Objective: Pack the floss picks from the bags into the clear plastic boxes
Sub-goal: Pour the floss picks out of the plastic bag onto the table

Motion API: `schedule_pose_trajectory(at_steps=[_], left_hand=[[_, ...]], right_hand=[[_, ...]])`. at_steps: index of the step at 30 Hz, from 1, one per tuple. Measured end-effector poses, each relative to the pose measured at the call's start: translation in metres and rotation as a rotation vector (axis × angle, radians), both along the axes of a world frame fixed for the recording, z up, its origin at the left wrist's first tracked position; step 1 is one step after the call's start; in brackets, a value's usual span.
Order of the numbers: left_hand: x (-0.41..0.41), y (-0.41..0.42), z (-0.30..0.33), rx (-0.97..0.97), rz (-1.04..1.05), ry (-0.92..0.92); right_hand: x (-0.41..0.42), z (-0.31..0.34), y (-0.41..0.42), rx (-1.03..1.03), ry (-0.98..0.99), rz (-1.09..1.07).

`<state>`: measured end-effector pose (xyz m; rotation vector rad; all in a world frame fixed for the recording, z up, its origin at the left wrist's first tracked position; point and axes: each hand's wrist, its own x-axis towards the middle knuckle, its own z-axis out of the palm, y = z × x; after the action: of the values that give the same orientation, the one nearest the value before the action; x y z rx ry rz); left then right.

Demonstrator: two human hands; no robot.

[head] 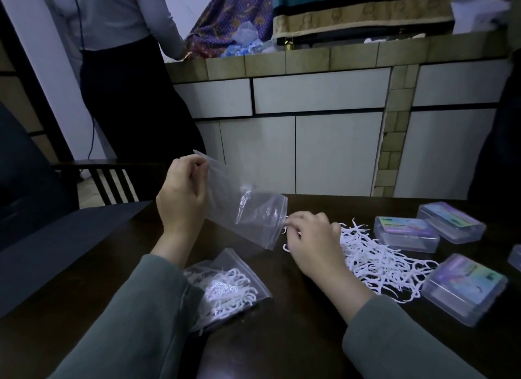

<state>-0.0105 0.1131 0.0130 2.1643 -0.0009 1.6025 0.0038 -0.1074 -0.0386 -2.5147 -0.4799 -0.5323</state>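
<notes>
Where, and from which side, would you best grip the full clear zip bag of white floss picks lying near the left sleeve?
Pinch the full clear zip bag of white floss picks at its flat top edge, coming from above on the far side; the picks bulk lower down.

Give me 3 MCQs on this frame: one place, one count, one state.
1. Where is the full bag of floss picks?
A. on the table by the left sleeve
B. on the counter
C. inside a box

2. How many clear plastic boxes show whole?
A. one
B. three
C. six

3. What state is the bag held by the left hand in?
A. zipped and full
B. looks empty, mouth tipped down
C. torn in half

Key: 1 A, it lies under the left forearm. 2 B, three whole, plus a sliver at the right edge. 3 B, clear through, with loose picks beside the right hand.
</notes>
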Motion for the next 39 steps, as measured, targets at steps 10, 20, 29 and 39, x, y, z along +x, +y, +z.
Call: schedule_pose_trajectory(at_steps=[10,20,29,39], left_hand=[[-0.002,-0.025,0.007,-0.374,-0.638,0.055],[0.013,-0.023,-0.017,-0.729,-0.306,0.646],[0.005,-0.007,-0.017,-0.26,0.17,0.556],[0.016,0.005,-0.039,0.285,0.372,1.022]], right_hand=[[-0.01,0.007,0.001,1.231,0.374,0.085],[-0.005,0.0,-0.002,1.043,0.144,0.026],[0.008,0.006,0.007,0.668,0.082,0.037],[0.016,-0.001,0.068,-0.195,-0.058,0.016]])
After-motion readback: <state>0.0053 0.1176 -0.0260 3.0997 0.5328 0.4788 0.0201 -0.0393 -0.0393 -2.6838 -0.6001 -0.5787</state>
